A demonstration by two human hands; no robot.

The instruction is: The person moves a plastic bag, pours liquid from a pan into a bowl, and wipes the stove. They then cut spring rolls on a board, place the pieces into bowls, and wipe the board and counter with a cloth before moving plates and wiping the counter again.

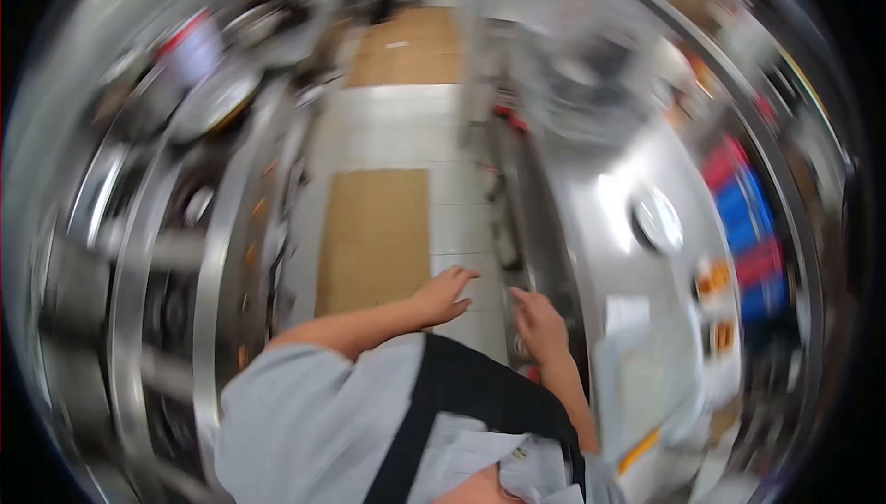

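My left hand (445, 294) is in front of my body above the floor, its fingers apart and nothing in it. To its right, beside the edge of the steel counter (591, 273), my right hand (541, 327) is raised with a finger stretched out. It seems to hold nothing, though its other fingers are blurred. On the counter near that hand lie a white sheet (628, 313) and a pale board (652, 379) in a whitish tray. An orange handle (639, 451) sticks out by the tray's near edge.
A stove range (175, 310) runs along the left, with a pan (217, 98) and a white-and-red bucket (191, 47) farther up. Brown cardboard (374, 236) covers part of the tiled aisle. A round white dish (658, 219), food containers (713, 280) and clear plastic (591, 70) occupy the counter.
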